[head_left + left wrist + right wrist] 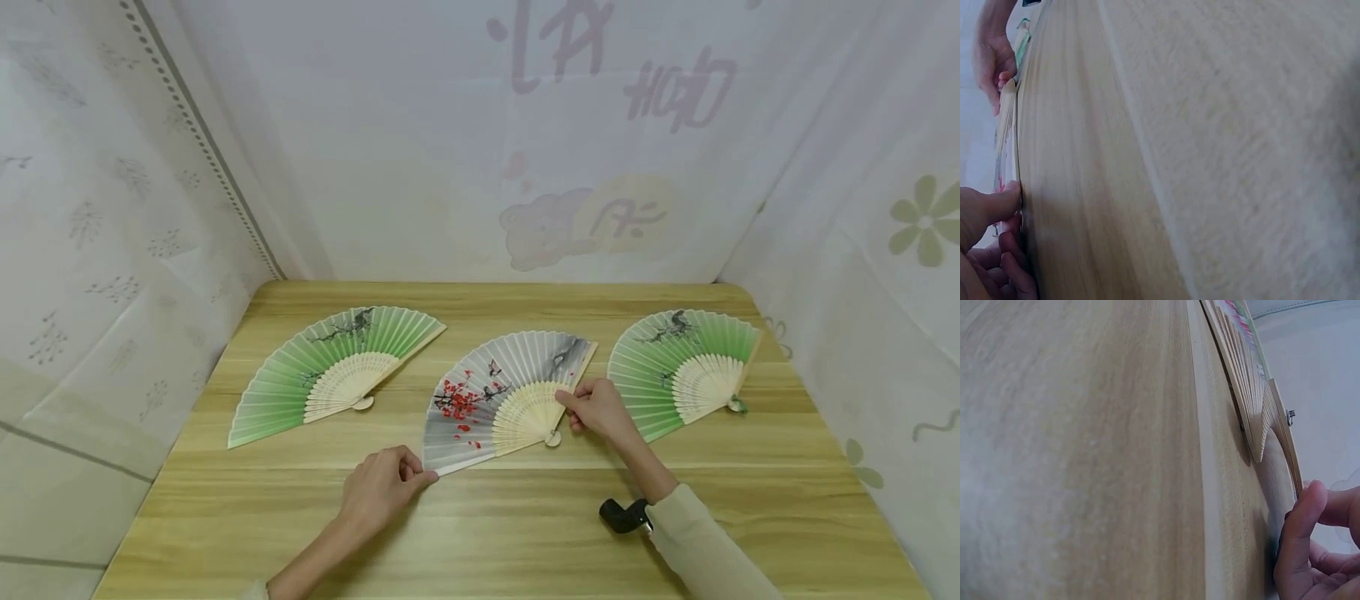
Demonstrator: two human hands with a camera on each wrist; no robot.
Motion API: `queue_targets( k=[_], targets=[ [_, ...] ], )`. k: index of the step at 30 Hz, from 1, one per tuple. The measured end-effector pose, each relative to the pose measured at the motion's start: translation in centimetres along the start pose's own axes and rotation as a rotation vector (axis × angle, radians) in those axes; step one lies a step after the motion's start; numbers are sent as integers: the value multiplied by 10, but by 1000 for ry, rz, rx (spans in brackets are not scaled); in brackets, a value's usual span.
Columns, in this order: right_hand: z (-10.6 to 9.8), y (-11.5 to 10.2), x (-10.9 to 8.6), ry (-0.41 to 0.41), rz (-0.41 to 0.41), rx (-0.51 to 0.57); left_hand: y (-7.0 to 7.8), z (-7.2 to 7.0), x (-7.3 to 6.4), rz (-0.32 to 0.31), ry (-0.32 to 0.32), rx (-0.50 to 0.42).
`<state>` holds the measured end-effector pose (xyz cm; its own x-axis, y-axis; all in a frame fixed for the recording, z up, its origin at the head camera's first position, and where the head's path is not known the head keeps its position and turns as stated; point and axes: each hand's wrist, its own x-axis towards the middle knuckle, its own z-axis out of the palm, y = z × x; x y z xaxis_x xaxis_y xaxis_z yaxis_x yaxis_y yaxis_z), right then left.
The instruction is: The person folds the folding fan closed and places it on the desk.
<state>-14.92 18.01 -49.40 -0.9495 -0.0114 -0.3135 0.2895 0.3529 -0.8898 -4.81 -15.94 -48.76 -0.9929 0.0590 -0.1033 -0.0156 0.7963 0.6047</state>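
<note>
An opened folding fan, grey and white with red blossoms and pale bamboo ribs, lies spread in the middle of the table. My left hand pinches the lower left end of its outer stick between thumb and fingers. At the fan's right side, my right hand pinches the other outer stick near the ribs. The left wrist view has the fan edge-on, with the left thumb laid over its rim. In the right wrist view, the ribs narrow toward the pivot, and the right fingertips meet the outer stick.
A green fan lies spread at the left, and another green fan at the right, partly behind my right hand. Under the right forearm shows a black curved object. Patterned curtains surround the wooden table.
</note>
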Motion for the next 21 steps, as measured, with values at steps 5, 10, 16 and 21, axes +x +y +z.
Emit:
queue_targets(
  k=[5,10,16,21],
  targets=[
    [2,1,0,14,-3,1,0,1,-3,-2,20,5],
    [3,2,0,16,-11,24,-2,1,-2,18,18,-1],
    [2,0,-1,12,-9,66,-5,0,-1,36,16,-30],
    [1,-8,-1,8,-32,76,-6,-4,5,38,8,-34]
  ],
)
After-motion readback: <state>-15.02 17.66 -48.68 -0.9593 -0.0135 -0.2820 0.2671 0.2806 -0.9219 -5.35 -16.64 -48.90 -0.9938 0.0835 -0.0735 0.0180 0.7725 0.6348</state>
